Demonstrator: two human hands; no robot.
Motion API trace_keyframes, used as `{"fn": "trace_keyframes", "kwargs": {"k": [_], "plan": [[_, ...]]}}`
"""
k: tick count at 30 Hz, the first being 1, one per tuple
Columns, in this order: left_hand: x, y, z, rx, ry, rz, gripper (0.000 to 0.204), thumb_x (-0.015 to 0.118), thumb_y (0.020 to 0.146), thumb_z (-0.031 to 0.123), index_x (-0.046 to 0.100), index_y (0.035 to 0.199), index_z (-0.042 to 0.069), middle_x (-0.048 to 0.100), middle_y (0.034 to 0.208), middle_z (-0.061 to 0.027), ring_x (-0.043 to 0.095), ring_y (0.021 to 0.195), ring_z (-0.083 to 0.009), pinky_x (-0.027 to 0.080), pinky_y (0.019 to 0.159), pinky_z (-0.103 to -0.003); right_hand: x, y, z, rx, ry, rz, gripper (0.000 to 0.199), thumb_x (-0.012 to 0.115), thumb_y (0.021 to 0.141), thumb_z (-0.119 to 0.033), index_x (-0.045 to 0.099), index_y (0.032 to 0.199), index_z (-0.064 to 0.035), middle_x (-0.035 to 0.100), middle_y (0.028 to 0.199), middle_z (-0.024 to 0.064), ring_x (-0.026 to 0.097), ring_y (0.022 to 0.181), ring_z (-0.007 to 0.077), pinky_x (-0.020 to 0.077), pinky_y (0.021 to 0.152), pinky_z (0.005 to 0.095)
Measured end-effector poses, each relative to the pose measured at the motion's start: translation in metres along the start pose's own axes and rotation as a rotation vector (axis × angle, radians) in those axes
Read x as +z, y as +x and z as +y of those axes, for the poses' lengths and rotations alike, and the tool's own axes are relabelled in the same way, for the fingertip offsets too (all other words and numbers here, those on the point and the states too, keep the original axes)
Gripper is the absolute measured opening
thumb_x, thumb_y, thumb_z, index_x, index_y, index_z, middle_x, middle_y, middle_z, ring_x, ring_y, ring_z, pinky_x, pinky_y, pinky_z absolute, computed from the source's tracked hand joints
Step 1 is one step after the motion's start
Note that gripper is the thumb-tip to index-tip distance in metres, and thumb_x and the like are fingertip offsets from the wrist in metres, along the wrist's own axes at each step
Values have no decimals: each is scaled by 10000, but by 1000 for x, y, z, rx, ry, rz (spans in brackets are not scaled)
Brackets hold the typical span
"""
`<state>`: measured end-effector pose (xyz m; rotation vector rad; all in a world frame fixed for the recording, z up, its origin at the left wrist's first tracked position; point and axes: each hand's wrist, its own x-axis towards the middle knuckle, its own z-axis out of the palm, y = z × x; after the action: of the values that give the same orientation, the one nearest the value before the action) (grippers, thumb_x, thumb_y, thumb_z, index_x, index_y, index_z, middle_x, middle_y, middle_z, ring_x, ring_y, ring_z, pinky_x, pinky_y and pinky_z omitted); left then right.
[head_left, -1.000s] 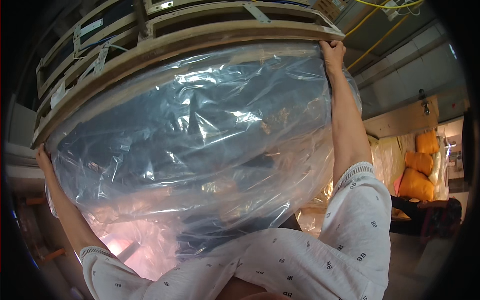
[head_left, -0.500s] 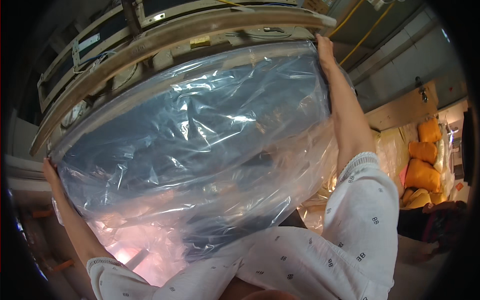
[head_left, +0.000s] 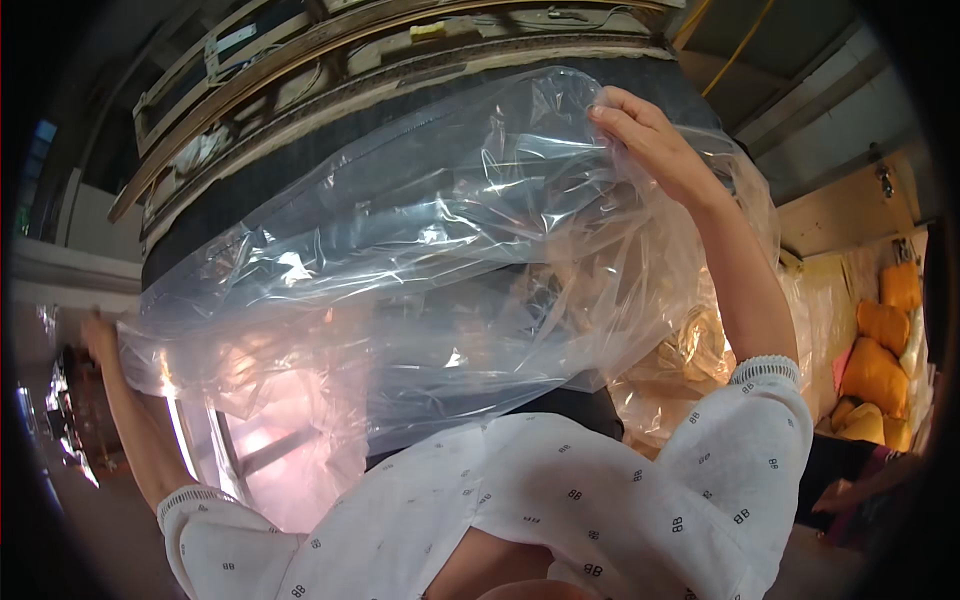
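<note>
A large clear plastic sheet (head_left: 430, 235) spreads wrinkled in front of me, over a dark surface. My right hand (head_left: 640, 130) is closed on its upper right part, thumb and fingers pinching the film. At the far left, my left hand (head_left: 97, 335) is beside the sheet's left end; it is small and blurred, so its fingers cannot be made out. Loose folds of film hang below my right forearm. The dark flat surface (head_left: 215, 215) shows above the sheet's upper edge, below a machine frame.
A long curved bar (head_left: 290, 68) and metal frame cross the far side. At right, orange bundles (head_left: 880, 370) are stacked near a wooden board (head_left: 845, 215). Another person's hand (head_left: 835, 497) shows at lower right. Pinkish light shines through the film at lower left.
The sheet's upper edge has come away from the bar toward me, baring the dark surface. My right hand has moved nearer and slightly left with the film. My left hand has shifted slightly lower.
</note>
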<state>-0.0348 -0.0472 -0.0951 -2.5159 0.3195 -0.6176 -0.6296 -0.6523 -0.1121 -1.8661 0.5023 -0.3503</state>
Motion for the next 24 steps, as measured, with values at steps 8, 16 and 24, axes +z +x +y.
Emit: {"fn": "trace_keyframes", "kwargs": {"k": [8, 16, 24], "plan": [[-356, -190, 332, 844, -1652, -50, 461, 652, 781, 262, 502, 1170, 65, 516, 1153, -67, 510, 1062, -166, 478, 638, -240, 33, -34, -31, -185, -127, 144, 212, 502, 861, -212, 412, 740, -63, 339, 641, -43, 344, 618, 51, 313, 547, 213], [-323, -241, 375, 652, -1987, -251, 141, 555, 853, 132, 611, 850, 2, 558, 772, -8, 491, 721, -65, 388, 657, -195, -44, -73, 15, -78, -1077, 94, 190, 546, 707, -259, 650, 767, -111, 611, 726, 77, 578, 683, 259, 443, 595, 381], [-119, -196, 127, 68, -1280, -27, 292, 538, 881, 219, 594, 1025, -29, 612, 962, -79, 548, 882, -148, 421, 827, -254, 58, -128, 104, 62, -450, -576, 203, 577, 678, -250, 652, 753, -76, 627, 694, 107, 596, 694, 275, 452, 614, 384]]}}
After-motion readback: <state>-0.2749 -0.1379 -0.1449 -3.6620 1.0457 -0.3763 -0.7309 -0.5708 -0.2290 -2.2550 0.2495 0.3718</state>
